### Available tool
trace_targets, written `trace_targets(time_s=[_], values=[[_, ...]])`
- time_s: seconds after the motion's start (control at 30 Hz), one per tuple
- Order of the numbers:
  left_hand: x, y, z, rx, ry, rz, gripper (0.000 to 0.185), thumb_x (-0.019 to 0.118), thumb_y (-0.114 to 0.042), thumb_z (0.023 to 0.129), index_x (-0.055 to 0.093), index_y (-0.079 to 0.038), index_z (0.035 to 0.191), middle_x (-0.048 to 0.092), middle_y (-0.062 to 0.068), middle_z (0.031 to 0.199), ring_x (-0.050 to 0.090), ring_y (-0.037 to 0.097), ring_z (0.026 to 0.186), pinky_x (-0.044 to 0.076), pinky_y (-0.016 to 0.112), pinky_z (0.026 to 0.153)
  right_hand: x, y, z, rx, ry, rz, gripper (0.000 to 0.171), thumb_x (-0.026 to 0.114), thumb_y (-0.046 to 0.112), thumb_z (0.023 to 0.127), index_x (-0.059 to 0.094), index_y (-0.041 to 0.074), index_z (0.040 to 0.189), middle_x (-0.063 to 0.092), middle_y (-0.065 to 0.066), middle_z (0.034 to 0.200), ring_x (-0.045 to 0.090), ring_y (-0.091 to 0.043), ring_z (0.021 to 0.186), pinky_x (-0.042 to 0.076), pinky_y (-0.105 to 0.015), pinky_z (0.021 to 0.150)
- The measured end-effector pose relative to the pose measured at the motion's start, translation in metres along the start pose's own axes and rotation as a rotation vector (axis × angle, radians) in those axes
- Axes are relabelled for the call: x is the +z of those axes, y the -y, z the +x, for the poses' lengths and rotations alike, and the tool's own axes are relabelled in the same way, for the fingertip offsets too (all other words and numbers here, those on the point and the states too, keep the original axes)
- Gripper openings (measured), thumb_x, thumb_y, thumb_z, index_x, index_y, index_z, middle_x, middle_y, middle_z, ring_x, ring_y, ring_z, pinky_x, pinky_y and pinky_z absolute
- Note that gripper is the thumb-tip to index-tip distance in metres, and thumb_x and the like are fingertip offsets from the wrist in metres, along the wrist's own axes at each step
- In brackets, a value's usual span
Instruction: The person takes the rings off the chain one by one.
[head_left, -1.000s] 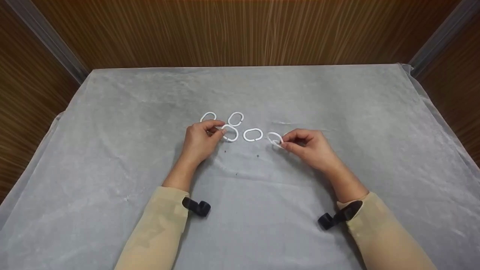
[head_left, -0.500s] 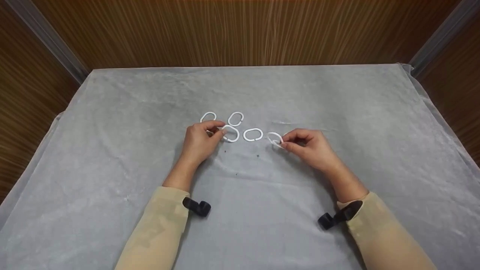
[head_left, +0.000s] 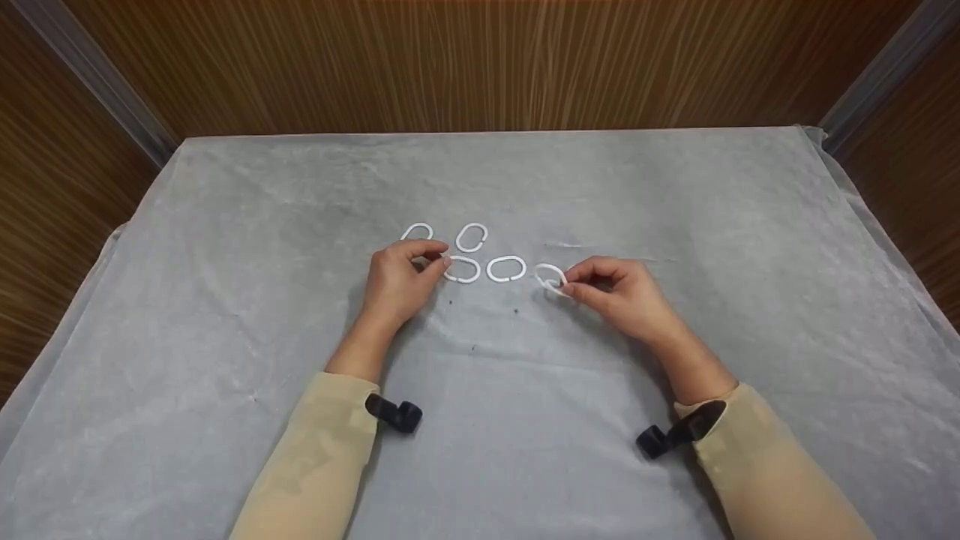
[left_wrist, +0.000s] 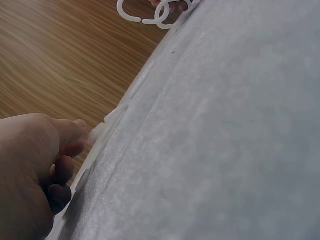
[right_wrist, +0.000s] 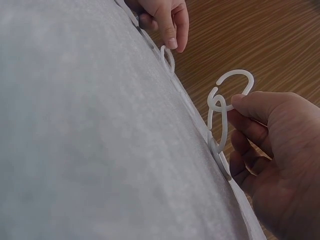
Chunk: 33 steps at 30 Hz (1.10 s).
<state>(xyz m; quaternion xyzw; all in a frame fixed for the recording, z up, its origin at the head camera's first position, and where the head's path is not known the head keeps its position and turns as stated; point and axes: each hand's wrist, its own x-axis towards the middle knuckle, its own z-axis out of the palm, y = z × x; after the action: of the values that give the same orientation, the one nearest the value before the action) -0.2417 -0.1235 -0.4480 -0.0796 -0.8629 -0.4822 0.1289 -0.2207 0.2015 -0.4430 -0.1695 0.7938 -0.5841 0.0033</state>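
At the left hand (head_left: 401, 281), grip unclear, a ring (head_left: 478, 270) has tipped flatter; the right hand (head_left: 622, 294) pinches linked rings (right_wrist: 224, 125).

Head view high, facing down, 2 wrist views close, tilted, sharing linked rings (right_wrist: 223, 108)

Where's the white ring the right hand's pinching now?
In the right wrist view, the pinched ring is right of centre, held by the right hand, linked with another white ring below.
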Motion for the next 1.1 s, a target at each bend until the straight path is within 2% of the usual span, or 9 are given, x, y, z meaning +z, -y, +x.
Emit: trace_targets(time_s=[0.23,0.43,0.57,0.7,0.87,0.97,1.1], values=[[0.0,-0.003,0.0,0.028,-0.018,-0.006,0.016,0.082,-0.007,0.092,0.083,-0.005,0.108,0.078,0.01,0.099,0.071,0.023,0.089,0.056,0.035,0.078,0.0,0.001,-0.001,-0.004,-0.009,0.002,0.006,0.08,-0.004,0.091,0.079,-0.004,0.097,0.074,-0.011,0.088,0.064,-0.007,0.074,0.051,-0.018,0.066],[0.003,-0.009,0.0,0.11,-0.042,-0.044,0.017,0.084,-0.008,0.09,0.083,-0.003,0.107,0.078,0.009,0.096,0.067,0.03,0.084,0.046,0.027,0.071,-0.001,0.0,0.0,-0.01,-0.016,-0.005,0.007,0.08,-0.004,0.091,0.079,-0.004,0.098,0.074,-0.011,0.089,0.064,-0.008,0.076,0.052,-0.018,0.068],[0.006,-0.02,-0.001,0.161,-0.032,-0.068,0.016,0.084,-0.008,0.09,0.083,-0.003,0.105,0.078,0.008,0.094,0.067,0.027,0.081,0.044,0.024,0.069,-0.001,0.001,0.0,-0.013,-0.014,0.006,0.007,0.079,-0.005,0.091,0.078,-0.005,0.098,0.074,-0.012,0.088,0.065,-0.007,0.076,0.052,-0.018,0.069],[0.007,-0.036,-0.005,0.19,0.014,-0.1,0.015,0.084,-0.008,0.09,0.083,-0.004,0.104,0.079,0.005,0.093,0.065,0.02,0.079,0.045,0.023,0.066,0.0,0.001,0.0,-0.014,-0.014,0.019,0.006,0.078,-0.006,0.092,0.078,-0.006,0.098,0.073,-0.011,0.087,0.065,-0.007,0.077,0.052,-0.018,0.069],[0.014,-0.051,-0.011,0.199,0.096,-0.14,0.014,0.085,-0.01,0.09,0.083,-0.004,0.102,0.078,0.005,0.092,0.065,0.022,0.077,0.045,0.024,0.066,0.0,0.002,0.0,-0.019,-0.015,0.017,0.006,0.078,-0.005,0.092,0.078,-0.005,0.099,0.074,-0.01,0.087,0.065,-0.007,0.078,0.052,-0.018,0.07],[0.022,-0.054,-0.015,0.191,0.14,-0.152,0.017,0.085,-0.012,0.09,0.082,-0.003,0.103,0.078,0.004,0.092,0.064,0.023,0.076,0.045,0.025,0.067,0.001,0.002,0.0,-0.034,-0.011,0.005,0.006,0.078,-0.004,0.093,0.079,-0.004,0.099,0.075,-0.011,0.088,0.065,-0.008,0.078,0.053,-0.019,0.071],[0.036,-0.053,-0.018,0.143,0.192,-0.195,0.02,0.085,-0.014,0.091,0.082,-0.003,0.107,0.079,0.001,0.093,0.066,0.019,0.079,0.047,0.025,0.069,0.0,0.003,0.0,-0.049,0.002,-0.005,0.007,0.079,-0.002,0.093,0.08,-0.002,0.1,0.076,-0.012,0.091,0.067,-0.011,0.081,0.054,-0.02,0.073]])
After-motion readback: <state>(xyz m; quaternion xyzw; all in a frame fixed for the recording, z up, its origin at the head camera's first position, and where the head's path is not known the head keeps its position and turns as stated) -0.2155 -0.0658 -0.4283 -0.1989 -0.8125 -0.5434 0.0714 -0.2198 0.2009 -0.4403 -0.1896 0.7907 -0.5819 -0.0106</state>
